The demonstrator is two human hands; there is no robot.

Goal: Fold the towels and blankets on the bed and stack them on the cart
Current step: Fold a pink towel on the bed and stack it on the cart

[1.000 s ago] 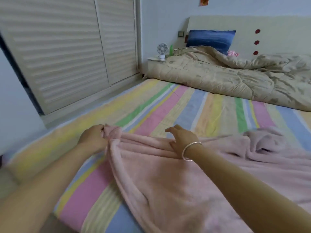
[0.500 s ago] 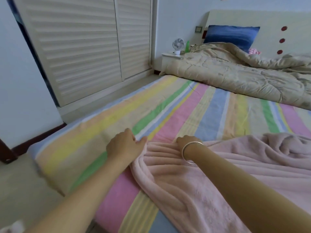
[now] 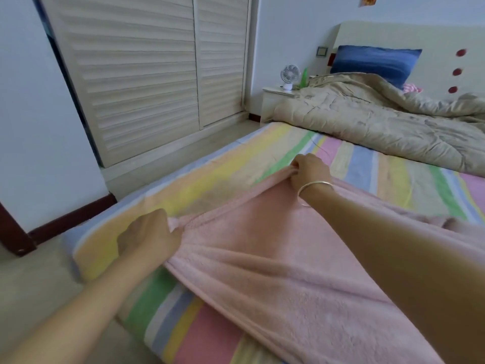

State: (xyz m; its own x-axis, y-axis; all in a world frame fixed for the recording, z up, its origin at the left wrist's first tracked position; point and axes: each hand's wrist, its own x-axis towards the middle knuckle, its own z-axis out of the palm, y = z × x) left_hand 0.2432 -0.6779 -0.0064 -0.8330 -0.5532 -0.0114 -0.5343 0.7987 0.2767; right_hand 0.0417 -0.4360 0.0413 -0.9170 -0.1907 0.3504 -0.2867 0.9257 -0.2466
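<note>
A pale pink fleece blanket (image 3: 275, 258) lies spread over the striped bed (image 3: 236, 164), its far edge stretched taut between my hands. My left hand (image 3: 149, 236) grips the near corner of that edge close to the bed's left side. My right hand (image 3: 309, 170), with a silver bangle on the wrist, pinches the edge farther up the bed. The blanket's right part is bunched and runs out of view. No cart is in view.
A beige quilt (image 3: 380, 127) lies crumpled at the head of the bed, with a blue pillow (image 3: 375, 61) behind it. A small white fan (image 3: 289, 76) stands on a bedside table. Louvred wardrobe doors (image 3: 147, 74) line the left wall across a narrow strip of floor.
My hands have moved apart along the blanket's edge: the left came back toward me, the right went farther up the bed. The edge is now pulled straight between them.
</note>
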